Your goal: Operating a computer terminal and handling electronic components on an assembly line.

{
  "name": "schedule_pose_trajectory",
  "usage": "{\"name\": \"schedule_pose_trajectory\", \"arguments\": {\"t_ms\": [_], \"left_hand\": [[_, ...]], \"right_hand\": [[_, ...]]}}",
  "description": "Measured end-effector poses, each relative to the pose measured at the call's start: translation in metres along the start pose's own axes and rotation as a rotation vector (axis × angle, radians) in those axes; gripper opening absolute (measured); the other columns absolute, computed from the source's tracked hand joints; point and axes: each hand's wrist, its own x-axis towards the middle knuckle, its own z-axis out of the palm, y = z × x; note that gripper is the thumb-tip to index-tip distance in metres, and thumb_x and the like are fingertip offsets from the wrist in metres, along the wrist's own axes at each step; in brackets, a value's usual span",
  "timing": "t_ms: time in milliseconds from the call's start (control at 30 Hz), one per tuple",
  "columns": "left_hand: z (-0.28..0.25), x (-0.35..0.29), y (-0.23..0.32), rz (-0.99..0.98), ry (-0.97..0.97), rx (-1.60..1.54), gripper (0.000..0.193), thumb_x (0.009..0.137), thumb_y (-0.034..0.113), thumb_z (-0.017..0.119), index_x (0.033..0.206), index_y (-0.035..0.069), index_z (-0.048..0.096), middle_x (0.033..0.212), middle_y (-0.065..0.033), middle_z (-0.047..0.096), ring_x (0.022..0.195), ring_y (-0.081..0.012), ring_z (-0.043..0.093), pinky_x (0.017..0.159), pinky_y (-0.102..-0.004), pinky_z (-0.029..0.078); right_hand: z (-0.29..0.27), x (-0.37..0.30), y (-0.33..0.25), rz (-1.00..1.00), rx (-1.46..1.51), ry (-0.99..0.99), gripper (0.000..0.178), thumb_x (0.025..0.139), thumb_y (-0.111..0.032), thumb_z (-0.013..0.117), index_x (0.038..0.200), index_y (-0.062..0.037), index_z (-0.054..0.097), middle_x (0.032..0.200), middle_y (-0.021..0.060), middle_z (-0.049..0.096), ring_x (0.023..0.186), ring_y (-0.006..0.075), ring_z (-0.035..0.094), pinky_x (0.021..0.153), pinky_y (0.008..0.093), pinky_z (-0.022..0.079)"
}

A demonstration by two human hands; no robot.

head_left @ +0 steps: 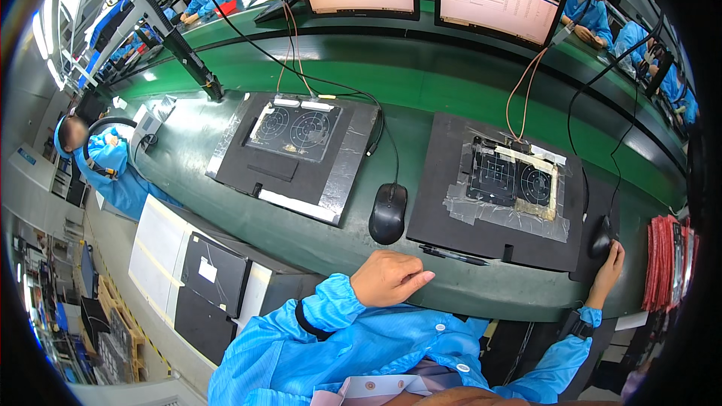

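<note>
black mouse (600,237) apparently being worked, far right!
it is touched by the right hand (611,263) at the table's (188,143) right end, finger grip untellable; the left hand (391,278) is held with fingers curled, seemingly empty; steady guiding seems called for.

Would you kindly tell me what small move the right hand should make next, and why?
Probably, the bare right hand should settle over the black, rounded computer mouse beside it: its fingers reach the mouse's near right side, while the palm appears to lie off it, toward the body.
</note>
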Motion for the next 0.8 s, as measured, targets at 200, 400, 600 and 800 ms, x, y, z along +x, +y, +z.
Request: {"name": "schedule_pose_trajectory", "arguments": {"t_ms": [200, 400, 600, 800], "left_hand": [[-0.001, 0.001, 0.0012, -0.007, 0.004, 0.0, 0.043, 0.104, 0.026, 0.069, 0.071, 0.005, 0.052, 0.063, -0.012, 0.054, 0.057, -0.036, 0.057, 0.056, -0.0468, 0.043], [0.0003, 0.0002, 0.0012, -0.006, 0.016, 0.007, 0.042, 0.103, 0.025, 0.07, 0.071, 0.005, 0.053, 0.063, -0.0113, 0.055, 0.056, -0.035, 0.057, 0.055, -0.0461, 0.043], [0.0003, 0.001, 0.0017, 0.002, 0.027, 0.006, 0.041, 0.102, 0.025, 0.072, 0.071, 0.005, 0.054, 0.063, -0.0105, 0.056, 0.056, -0.0334, 0.058, 0.054, -0.0448, 0.043], [-0.0001, 0.001, 0.0024, -0.011, 0.017, 0.015, 0.04, 0.101, 0.025, 0.073, 0.071, 0.005, 0.055, 0.063, -0.01, 0.057, 0.056, -0.0325, 0.059, 0.054, -0.0438, 0.044]], "right_hand": [[-0.0012, -0.0016, -0.0032, -0.004, 0.009, -0.003, 0.04, 0.114, -0.034, 0.055, 0.128, 0.0005, 0.068, 0.128, 0.0108, 0.071, 0.122, 0.02, 0.063, 0.113, 0.0335, 0.043], [-0.0008, -0.0012, -0.0023, -0.018, -0.001, -0.008, 0.039, 0.114, -0.033, 0.055, 0.129, 0.0009, 0.068, 0.128, 0.0107, 0.071, 0.121, 0.0201, 0.063, 0.112, 0.0331, 0.043], [-0.0012, -0.0019, -0.0045, -0.005, -0.003, -0.006, 0.039, 0.114, -0.033, 0.055, 0.129, 0.0008, 0.068, 0.127, 0.0108, 0.071, 0.121, 0.0201, 0.063, 0.112, 0.033, 0.043], [-0.001, -0.0001, 0.0022, -0.01, 0.01, -0.008, 0.039, 0.114, -0.034, 0.055, 0.128, 0.0009, 0.068, 0.127, 0.0111, 0.072, 0.12, 0.0203, 0.064, 0.111, 0.033, 0.043]]}}
